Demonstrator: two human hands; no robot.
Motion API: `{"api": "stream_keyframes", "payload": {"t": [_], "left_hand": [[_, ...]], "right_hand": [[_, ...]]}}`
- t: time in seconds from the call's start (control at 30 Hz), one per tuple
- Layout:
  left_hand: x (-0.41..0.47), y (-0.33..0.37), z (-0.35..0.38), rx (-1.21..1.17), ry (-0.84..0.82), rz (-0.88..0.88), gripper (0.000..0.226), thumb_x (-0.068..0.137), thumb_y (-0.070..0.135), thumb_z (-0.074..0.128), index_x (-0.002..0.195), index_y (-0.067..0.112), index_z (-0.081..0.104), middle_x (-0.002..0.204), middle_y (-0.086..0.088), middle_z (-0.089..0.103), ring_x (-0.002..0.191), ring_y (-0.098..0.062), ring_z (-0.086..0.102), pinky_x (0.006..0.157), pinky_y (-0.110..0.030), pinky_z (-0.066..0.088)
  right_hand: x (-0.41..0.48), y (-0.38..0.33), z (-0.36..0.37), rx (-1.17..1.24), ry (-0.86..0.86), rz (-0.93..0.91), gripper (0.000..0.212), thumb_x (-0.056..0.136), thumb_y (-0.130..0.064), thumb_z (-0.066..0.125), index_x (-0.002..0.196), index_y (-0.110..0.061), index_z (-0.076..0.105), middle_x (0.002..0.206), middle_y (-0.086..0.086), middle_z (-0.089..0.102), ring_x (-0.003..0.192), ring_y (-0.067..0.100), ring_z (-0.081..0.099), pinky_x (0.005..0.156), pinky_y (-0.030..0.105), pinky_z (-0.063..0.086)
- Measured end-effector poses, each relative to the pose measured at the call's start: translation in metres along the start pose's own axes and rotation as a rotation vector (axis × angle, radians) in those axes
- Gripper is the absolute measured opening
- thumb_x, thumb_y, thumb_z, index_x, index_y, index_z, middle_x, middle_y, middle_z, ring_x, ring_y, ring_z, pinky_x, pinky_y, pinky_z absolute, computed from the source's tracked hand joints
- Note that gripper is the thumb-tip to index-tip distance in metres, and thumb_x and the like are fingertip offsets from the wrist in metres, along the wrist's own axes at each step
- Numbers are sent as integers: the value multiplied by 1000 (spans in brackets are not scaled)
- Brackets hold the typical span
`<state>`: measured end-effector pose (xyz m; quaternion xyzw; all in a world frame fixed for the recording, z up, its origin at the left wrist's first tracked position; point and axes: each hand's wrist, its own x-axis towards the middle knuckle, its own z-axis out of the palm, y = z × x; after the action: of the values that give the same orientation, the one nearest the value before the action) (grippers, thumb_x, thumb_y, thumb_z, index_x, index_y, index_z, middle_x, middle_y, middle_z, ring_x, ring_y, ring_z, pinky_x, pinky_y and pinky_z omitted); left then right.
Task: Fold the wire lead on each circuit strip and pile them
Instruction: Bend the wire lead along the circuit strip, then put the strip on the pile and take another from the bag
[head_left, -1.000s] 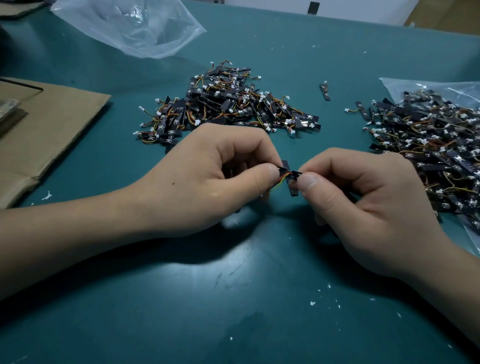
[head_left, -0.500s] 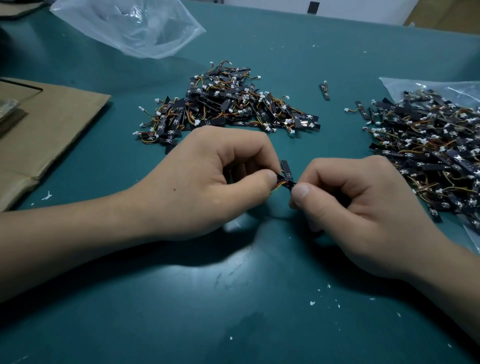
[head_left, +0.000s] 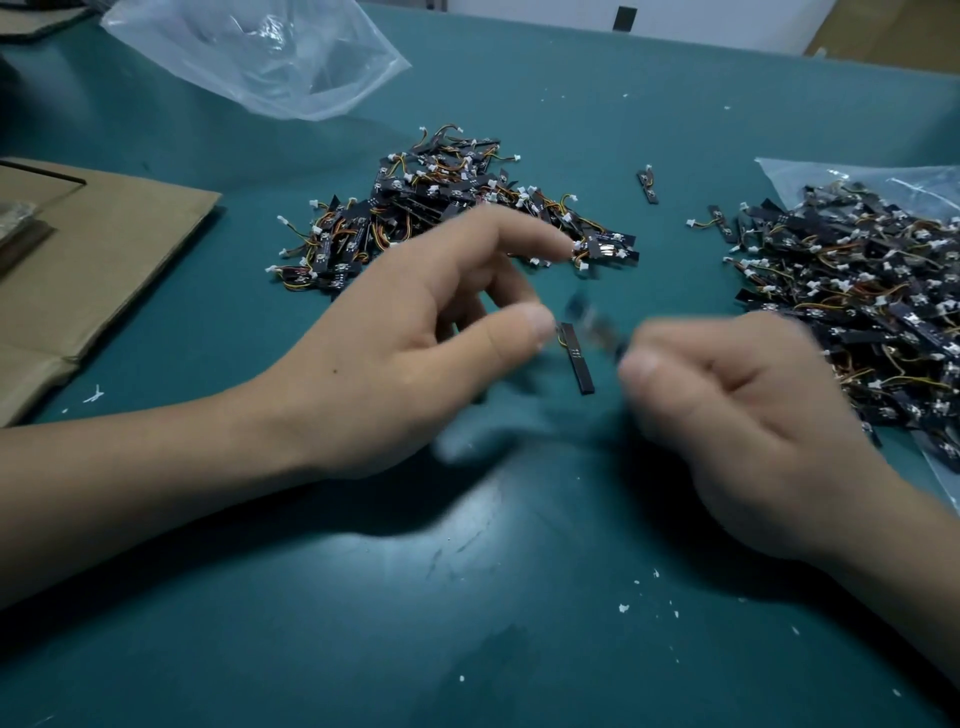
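One black circuit strip (head_left: 575, 358) with a short yellow wire lies just right of my left thumb tip; I cannot tell if the thumb touches it. My left hand (head_left: 415, 343) has its index finger stretched toward the middle pile of strips (head_left: 441, 208) and its fingers spread. My right hand (head_left: 737, 410) is curled and blurred by motion. A blurred dark strip (head_left: 597, 327) sticks out from its thumb and fingers. A second heap of strips (head_left: 852, 291) lies on a plastic bag at the right.
A clear plastic bag (head_left: 260, 57) lies at the far left of the green mat (head_left: 467, 623). Flat cardboard (head_left: 104, 260) covers the left edge. Two stray strips (head_left: 648, 184) lie between the piles. White crumbs dot the near mat.
Both hands were pinching a strip together. My left hand has let go and spread its fingers, and my right hand has pulled away to the right in a blur.
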<state>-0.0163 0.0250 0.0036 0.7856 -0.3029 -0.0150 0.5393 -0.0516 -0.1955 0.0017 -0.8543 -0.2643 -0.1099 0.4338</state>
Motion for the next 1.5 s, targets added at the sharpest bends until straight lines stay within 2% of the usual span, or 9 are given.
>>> {"api": "stream_keyframes", "payload": {"t": [0.13, 0.27, 0.37, 0.47, 0.57, 0.73, 0.97, 1.3, 1.5], "left_hand": [[4, -4, 1, 69, 85, -43, 26, 93, 23, 60, 118, 27, 63, 96, 6, 66, 74, -25, 60, 69, -43, 54], [1, -4, 1, 281, 91, -9, 24, 91, 23, 59, 113, 30, 67, 103, 18, 68, 98, -10, 61, 88, -21, 47], [0, -4, 3, 473, 49, -27, 42, 87, 28, 56, 128, 38, 61, 127, 26, 59, 130, 1, 46, 115, -39, 30], [-1, -4, 6, 583, -4, -45, 51, 86, 33, 53, 136, 40, 57, 138, 30, 52, 139, 6, 34, 112, -36, 18], [-1, -4, 8, 660, -38, -37, 35, 89, 48, 52, 121, 43, 66, 133, 30, 54, 136, 2, 36, 107, -40, 18], [1, -4, 7, 580, 22, -29, 16, 90, 48, 56, 93, 40, 69, 112, 26, 66, 118, 0, 53, 106, -44, 26], [2, -1, 6, 428, 70, -66, 15, 91, 42, 55, 90, 35, 68, 84, 33, 62, 90, 9, 55, 87, -27, 35], [1, -2, 7, 556, -31, 41, 14, 95, 39, 51, 92, 31, 62, 91, 20, 63, 98, -4, 54, 103, -39, 35], [0, -1, 6, 402, 108, 124, 5, 95, 27, 66, 91, 25, 68, 85, 22, 64, 85, 1, 61, 77, -5, 38]], "right_hand": [[4, 8, -3, 229, 350, 189, 20, 106, -25, 53, 123, -25, 65, 67, -2, 61, 51, 5, 46, 52, 16, 38], [0, 11, 3, -242, 157, 255, 27, 92, -45, 64, 117, -33, 64, 75, -9, 62, 61, 7, 56, 63, 26, 46], [-1, 3, 11, -608, -13, 272, 47, 84, -71, 51, 112, -35, 62, 87, -14, 59, 81, 16, 61, 74, 40, 51], [0, 2, 7, -536, -30, 224, 36, 88, -64, 56, 99, -32, 69, 88, -12, 57, 85, 19, 60, 77, 44, 52], [1, 5, 6, -461, -27, 193, 16, 93, -44, 64, 89, -29, 68, 84, -10, 57, 80, 15, 56, 74, 44, 51], [1, 7, 7, -433, -15, 189, 17, 97, -44, 52, 88, -30, 57, 84, -14, 55, 79, 11, 53, 72, 41, 48], [1, 4, 4, -318, -38, 123, 21, 97, -41, 55, 84, -27, 63, 74, -14, 58, 73, 9, 57, 64, 38, 47], [2, 4, 3, -262, -76, 103, 21, 99, -34, 54, 84, -26, 66, 72, -15, 61, 73, 10, 60, 65, 35, 48], [2, 3, 2, -168, 13, 166, 33, 99, -28, 52, 68, -17, 54, 59, -4, 48, 53, 6, 44, 52, 16, 31]]}}
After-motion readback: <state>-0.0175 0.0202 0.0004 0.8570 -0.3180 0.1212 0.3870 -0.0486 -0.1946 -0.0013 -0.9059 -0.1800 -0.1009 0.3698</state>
